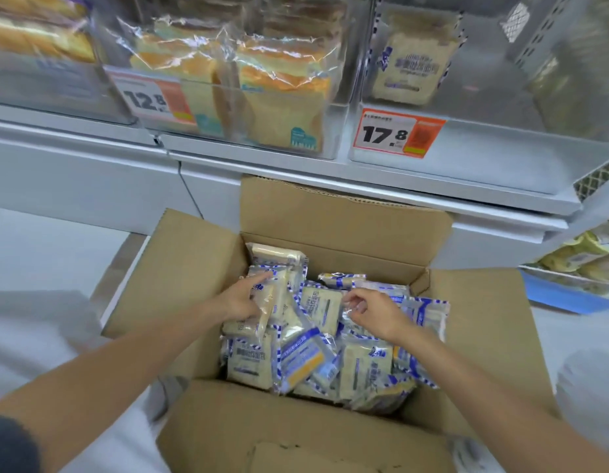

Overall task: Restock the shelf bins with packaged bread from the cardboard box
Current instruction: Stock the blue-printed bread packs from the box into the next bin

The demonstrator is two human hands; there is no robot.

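An open cardboard box stands on the floor below the shelf, filled with several blue-and-white bread packs. My left hand rests on a pack at the box's left side, fingers spread over its top edge. My right hand is curled over the crinkled wrapper of a pack near the middle, fingertips pinching the plastic. Above, a clear shelf bin with a 17.8 price tag holds one matching bread pack standing at its back.
To the left, a bin with a 12.8 tag is full of orange-crusted toast loaves. The grey shelf edge overhangs the box's rear flap. A lower shelf at right holds yellow packs behind a blue rim.
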